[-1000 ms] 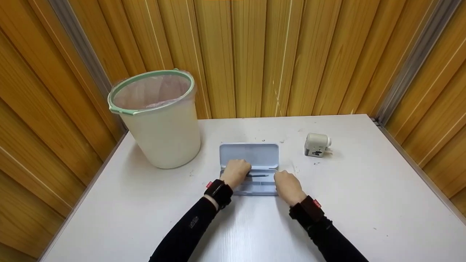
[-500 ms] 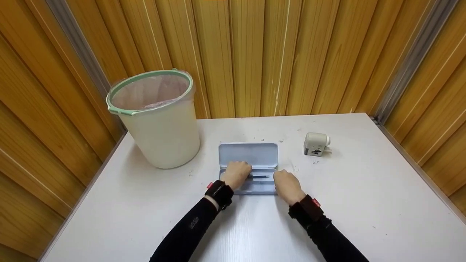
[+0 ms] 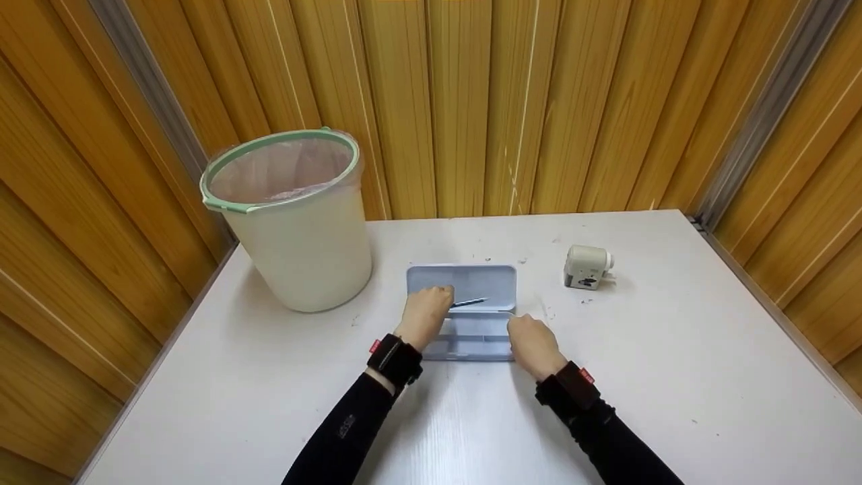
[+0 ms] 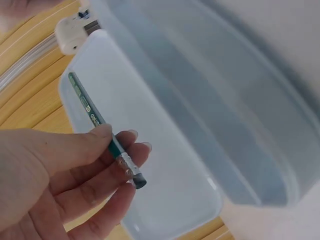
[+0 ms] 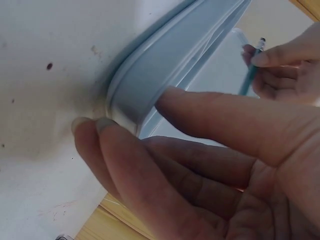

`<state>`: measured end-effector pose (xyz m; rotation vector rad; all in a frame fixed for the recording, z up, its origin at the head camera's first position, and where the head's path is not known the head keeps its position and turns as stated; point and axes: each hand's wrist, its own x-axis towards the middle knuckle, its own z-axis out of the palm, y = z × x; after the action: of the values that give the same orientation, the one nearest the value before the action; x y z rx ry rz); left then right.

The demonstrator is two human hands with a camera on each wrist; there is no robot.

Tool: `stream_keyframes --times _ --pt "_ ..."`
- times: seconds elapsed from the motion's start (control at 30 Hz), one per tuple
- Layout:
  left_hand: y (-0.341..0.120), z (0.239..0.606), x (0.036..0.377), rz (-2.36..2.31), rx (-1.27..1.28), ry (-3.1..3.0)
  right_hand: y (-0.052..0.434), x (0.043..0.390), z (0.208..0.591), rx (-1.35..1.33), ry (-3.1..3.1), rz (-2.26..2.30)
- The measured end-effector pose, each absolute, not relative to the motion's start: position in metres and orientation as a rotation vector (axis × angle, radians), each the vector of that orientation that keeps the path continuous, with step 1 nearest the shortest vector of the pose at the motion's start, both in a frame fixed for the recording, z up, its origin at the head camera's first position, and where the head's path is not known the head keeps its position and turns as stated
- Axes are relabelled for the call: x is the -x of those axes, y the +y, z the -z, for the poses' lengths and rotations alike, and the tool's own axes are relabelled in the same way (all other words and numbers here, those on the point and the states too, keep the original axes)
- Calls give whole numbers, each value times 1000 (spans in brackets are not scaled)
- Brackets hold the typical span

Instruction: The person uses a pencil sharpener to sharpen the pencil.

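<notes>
Between thumb and fingers my left hand (image 3: 425, 315) pinches a short dark green pencil (image 4: 92, 112) with a metal band and dark eraser. It holds the pencil above the pencil case, in front of the raised lid (image 3: 495, 279). The light blue pencil case (image 3: 465, 348) lies open on the table, its tray divided into compartments. At the right end of the case, my right hand (image 3: 535, 347) grips the tray wall (image 5: 132, 95), thumb on the rim and fingertips low on the outside. The left hand covers part of the case in the head view.
A tall cream bin (image 3: 306, 259) with a green rim and a plastic liner stands at the back left. A small off-white boxy item (image 3: 587, 267) with a side knob sits at the back right. Wood-patterned panels (image 3: 458, 108) enclose the white table (image 3: 673, 350).
My left hand has lifted the pencil out of the tray, up and slightly away toward the lid. The right hand stays on the end of the pencil case.
</notes>
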<state>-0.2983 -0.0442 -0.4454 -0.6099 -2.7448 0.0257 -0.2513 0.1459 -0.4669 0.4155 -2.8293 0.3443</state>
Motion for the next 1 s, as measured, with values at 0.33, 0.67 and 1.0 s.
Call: stream_keyframes --times 0.33,0.67,1.0 --pt "-67 419 280 296 592 -2634 147 252 469 -431 -2805 -326" --pt "-88 396 262 375 584 -2693 147 253 467 -422 -2822 -322" --pt "-94 395 259 428 671 -2742 148 252 466 -416 -2842 -340"
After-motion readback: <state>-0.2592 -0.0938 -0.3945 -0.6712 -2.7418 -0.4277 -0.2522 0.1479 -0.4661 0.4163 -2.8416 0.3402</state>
